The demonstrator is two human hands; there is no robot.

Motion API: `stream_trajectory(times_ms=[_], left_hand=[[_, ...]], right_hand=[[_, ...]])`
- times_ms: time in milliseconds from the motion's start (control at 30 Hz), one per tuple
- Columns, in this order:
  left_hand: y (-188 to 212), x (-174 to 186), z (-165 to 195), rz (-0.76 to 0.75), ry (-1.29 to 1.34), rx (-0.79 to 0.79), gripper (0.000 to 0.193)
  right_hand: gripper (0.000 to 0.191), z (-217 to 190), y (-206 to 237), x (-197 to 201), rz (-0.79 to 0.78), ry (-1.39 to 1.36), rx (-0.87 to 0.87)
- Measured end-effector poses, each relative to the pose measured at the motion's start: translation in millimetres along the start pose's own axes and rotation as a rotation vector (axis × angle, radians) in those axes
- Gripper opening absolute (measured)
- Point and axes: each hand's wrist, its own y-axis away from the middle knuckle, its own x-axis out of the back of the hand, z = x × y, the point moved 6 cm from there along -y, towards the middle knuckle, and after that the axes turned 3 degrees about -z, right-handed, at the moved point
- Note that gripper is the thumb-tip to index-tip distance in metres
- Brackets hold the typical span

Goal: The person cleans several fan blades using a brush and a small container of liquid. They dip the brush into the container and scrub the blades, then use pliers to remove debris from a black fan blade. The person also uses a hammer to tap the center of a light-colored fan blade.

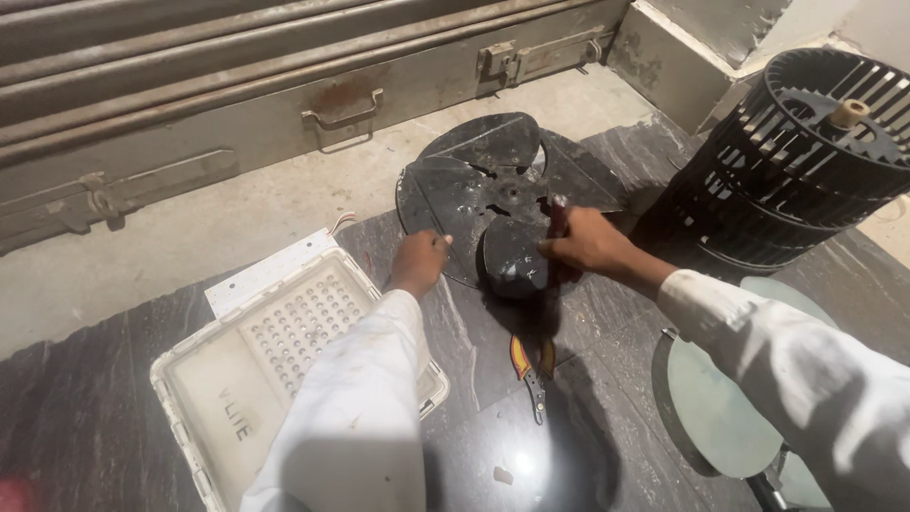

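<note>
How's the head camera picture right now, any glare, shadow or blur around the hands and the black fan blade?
Head view: a bright glare spot on the polished dark stone floor near the bottom; deep shadow below the left hand and right hand, dimming the orange-handled pliers; the dusty black plastic fan blade is evenly lit; white sleeves slightly overexposed and soft; straight edges bow towards the frame corners.

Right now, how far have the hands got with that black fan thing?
Already off its machine: the black fan blade lies flat on the dark stone floor, beside the round blower cage. In hand: the left hand steadies one blade's edge, and the right hand grips a tool whose kind is unclear at its lower edge. Left: the pliers lie untouched; how much remains can't be told.
</note>
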Motion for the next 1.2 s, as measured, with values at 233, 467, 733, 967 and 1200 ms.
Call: stream_trajectory(times_ms=[233, 467, 733, 967, 1200], left_hand=[[1.8, -24.4, 17.7, -0.069, 0.122, -0.038, 0.031], [-5.3, -40.2, 40.0, -0.093, 0.034, -0.100, 0.031], [-4.7, -51.0, 45.0, -0.141, 0.002, -0.106, 0.031], [-4.5, -52.5, 28.3, -0.190, -0.159, -0.015, 0.036], [-9.8, -44.0, 13.5, -0.214, -0.233, 0.155, 0.043]], right_hand=[[0.015, -2.9, 11.6, -1.8, 0.089, -0.223, 0.141], [0.015, 13.6, 21.8, 1.4, 0.165, -0.483, 0.024], [0.021, 27.6, 23.1, -8.0, 0.041, -0.440, -0.053], [0.022, 28.9, 15.3, -15.4, -0.093, -0.374, -0.069], [0.022, 25.4, 18.8, 12.2, 0.139, -0.451, 0.057]])
